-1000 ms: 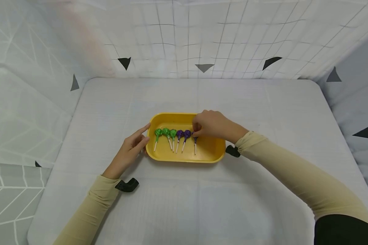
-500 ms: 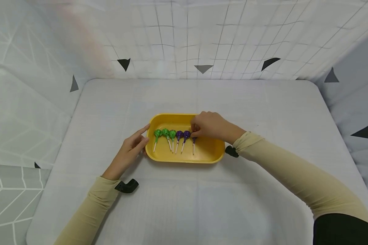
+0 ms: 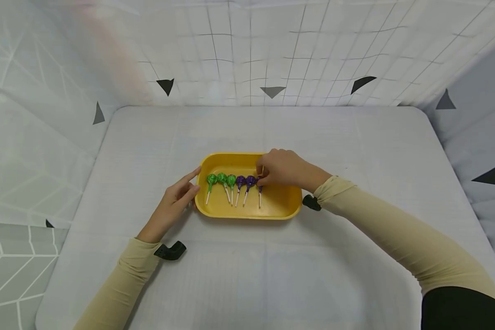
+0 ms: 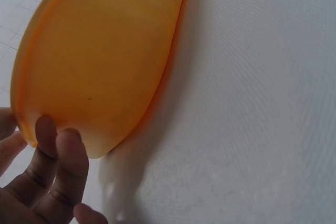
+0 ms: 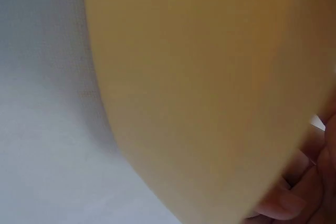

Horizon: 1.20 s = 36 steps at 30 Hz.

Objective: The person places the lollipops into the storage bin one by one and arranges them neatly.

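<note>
A yellow tray lies on the table with a row of lollipops in it. Three green lollipops are on the left, sticks toward the near side. To their right lie two purple lollipops side by side. My right hand reaches over the tray's far rim and pinches a third purple lollipop by its head, mostly hidden by the fingers. My left hand holds the tray's left end, thumb and index finger at the rim; in the left wrist view, curled fingers press against the tray's outer wall.
The white-covered table surrounds the tray on all sides. White sheeting with grid lines and dark triangles rises behind it. A black wrist camera sits close to the tray's right end; another wrist camera hangs by the left cuff.
Hardly anything differs; the pinched purple lollipop has shifted very slightly left toward the other purple ones. The left hand stays at the tray's end.
</note>
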Tool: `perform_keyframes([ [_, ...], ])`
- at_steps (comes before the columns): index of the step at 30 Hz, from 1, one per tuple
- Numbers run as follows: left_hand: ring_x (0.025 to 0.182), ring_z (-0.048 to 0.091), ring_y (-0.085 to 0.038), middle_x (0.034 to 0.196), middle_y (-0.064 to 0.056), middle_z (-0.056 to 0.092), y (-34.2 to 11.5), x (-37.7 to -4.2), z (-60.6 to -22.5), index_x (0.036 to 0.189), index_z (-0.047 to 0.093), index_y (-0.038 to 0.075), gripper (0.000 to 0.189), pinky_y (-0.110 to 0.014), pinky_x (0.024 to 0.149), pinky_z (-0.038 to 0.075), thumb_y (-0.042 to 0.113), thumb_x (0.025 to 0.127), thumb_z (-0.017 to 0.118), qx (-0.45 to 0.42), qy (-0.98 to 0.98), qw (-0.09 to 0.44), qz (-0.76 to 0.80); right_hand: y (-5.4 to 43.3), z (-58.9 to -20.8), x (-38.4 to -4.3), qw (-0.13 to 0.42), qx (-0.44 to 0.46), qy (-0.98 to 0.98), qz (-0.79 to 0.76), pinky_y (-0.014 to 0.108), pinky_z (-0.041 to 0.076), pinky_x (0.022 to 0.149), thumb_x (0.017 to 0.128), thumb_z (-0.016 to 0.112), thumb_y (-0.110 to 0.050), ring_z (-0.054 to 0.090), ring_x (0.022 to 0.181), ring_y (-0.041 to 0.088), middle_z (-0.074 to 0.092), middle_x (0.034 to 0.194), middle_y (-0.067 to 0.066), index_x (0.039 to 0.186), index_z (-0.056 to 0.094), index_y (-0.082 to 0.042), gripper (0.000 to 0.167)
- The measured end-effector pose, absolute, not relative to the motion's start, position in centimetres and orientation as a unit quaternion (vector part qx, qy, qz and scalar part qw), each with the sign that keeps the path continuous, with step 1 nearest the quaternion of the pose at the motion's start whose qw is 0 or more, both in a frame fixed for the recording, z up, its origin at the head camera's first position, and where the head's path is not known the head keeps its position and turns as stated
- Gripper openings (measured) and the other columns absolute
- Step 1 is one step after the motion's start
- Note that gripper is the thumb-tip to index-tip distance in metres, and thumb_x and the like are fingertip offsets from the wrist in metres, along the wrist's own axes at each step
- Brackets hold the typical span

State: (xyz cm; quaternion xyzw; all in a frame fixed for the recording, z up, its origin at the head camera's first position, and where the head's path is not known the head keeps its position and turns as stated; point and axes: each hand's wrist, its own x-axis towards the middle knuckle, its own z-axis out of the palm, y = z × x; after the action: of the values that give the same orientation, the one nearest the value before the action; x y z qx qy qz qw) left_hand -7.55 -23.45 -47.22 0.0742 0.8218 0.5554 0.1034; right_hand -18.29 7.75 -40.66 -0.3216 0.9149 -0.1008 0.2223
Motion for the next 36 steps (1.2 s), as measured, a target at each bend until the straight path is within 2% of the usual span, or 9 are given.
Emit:
perform_keyframes([
  [12,0.078,0.060,-0.035,0.091,-0.012,0.061,-23.4,-7.5,-47.3,0.159,0.039,0.035,0.051,-0.029,0.070,0.051,0.032,0.110,0.053,0.072,0.820,0.104,0.558,8.9,-39.1,-18.2,0.223,-0.306,0.920,-0.104,0.044,0.058,0.087,0.092,0.079,-0.039,0.071,0.105,0.024,0.079,0.106,0.001,0.116,0.076,-0.013,0.036],
  [23,0.078,0.060,-0.033,0.091,-0.011,0.061,-23.3,-7.5,-47.0,0.160,0.039,0.033,0.052,-0.030,0.069,0.050,0.032,0.110,0.053,0.069,0.823,0.105,0.554,12.5,-38.2,-18.1,0.225,-0.280,0.923,-0.137,0.041,0.060,0.088,0.093,0.078,-0.038,0.073,0.104,0.021,0.079,0.108,0.002,0.119,0.076,-0.011,0.038],
  [31,0.077,0.060,-0.033,0.091,-0.011,0.061,-23.2,-7.5,-46.8,0.160,0.039,0.032,0.052,-0.030,0.069,0.050,0.031,0.110,0.053,0.069,0.824,0.103,0.552,16.3,-37.8,-17.4,0.210,-0.301,0.912,-0.182,0.030,0.057,0.071,0.094,0.078,-0.032,0.066,0.081,0.014,0.078,0.108,-0.001,0.114,0.078,-0.015,0.026],
  [36,0.077,0.059,-0.033,0.091,-0.011,0.061,-23.3,-7.6,-47.0,0.160,0.039,0.033,0.052,-0.030,0.069,0.050,0.032,0.110,0.053,0.069,0.826,0.104,0.550,18.7,-37.4,-16.9,0.181,-0.300,0.914,-0.203,0.027,0.055,0.065,0.093,0.079,-0.026,0.062,0.078,0.012,0.078,0.110,-0.003,0.113,0.078,-0.020,0.021],
])
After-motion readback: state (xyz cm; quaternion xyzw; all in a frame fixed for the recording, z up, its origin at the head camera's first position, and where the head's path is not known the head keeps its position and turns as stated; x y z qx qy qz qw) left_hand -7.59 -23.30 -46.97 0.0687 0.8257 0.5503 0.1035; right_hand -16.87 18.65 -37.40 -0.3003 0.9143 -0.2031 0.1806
